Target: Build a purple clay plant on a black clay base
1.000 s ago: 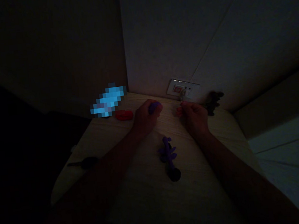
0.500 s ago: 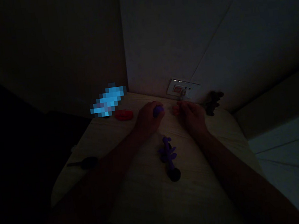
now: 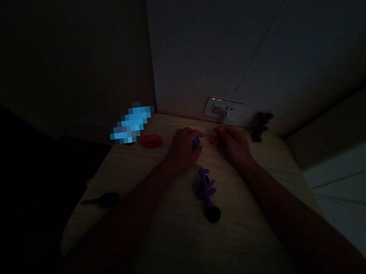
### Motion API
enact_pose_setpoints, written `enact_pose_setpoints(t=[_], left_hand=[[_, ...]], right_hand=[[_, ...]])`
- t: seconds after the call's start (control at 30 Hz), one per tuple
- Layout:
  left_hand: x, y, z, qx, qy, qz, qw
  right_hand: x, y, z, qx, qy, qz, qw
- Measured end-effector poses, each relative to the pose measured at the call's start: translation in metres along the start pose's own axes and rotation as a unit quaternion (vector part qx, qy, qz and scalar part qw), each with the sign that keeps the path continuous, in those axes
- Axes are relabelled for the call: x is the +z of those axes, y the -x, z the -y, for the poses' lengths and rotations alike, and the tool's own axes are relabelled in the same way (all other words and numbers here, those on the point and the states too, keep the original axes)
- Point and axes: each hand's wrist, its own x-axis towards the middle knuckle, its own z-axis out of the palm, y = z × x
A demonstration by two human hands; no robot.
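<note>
In dim light, my left hand (image 3: 182, 148) is curled around a purple lump (image 3: 196, 141), perhaps modelling clay, with the index finger stretched toward the right. Close by on the right, my right hand (image 3: 236, 143) has its fingers pinched at a small red-orange piece (image 3: 213, 138); its exact shape is too dark to make out. Between my forearms lies a purple figure (image 3: 205, 190) with a long stem, leaf-like side pieces and a round dark end toward me. A red oval piece (image 3: 151, 141) rests left of my left hand.
A pale wooden tabletop (image 3: 188, 226) fits into a wall corner. At its back left glows a pixelated blue screen (image 3: 132, 124). A dark paddle-shaped object (image 3: 106, 199) lies at the left edge, and a dark knobbly figure (image 3: 261, 126) at the back right. A wall socket (image 3: 223, 108) holds a plug.
My left hand has turned over the purple lump, which now shows less, and its index finger reaches out further. My right hand has shifted slightly left with the red-orange piece.
</note>
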Motion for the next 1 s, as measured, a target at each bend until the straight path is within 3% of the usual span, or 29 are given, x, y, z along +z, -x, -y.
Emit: enact_pose_setpoints(t=[0.13, 0.27, 0.5, 0.63, 1.0], left_hand=[[-0.0029, -0.001, -0.0048, -0.021, 0.002, -0.006, 1.0], [-0.0058, -0.0018, -0.0074, -0.03, 0.009, -0.003, 0.999], [-0.0059, -0.0034, -0.0083, -0.055, 0.021, -0.019, 0.998], [-0.0064, -0.0046, -0.009, -0.063, 0.024, -0.025, 0.997], [-0.0081, -0.0047, -0.0093, -0.072, 0.028, -0.032, 0.996]], right_hand=[[0.0005, 0.0036, 0.0045, 0.02, 0.067, -0.002, 0.998], [0.0004, 0.0032, 0.0048, -0.008, 0.104, -0.036, 0.994], [-0.003, -0.0022, -0.0038, -0.006, 0.028, -0.008, 1.0], [-0.0019, -0.0003, -0.0018, -0.005, 0.036, 0.013, 0.999], [-0.0006, -0.0005, 0.0005, -0.013, 0.036, -0.022, 0.999]])
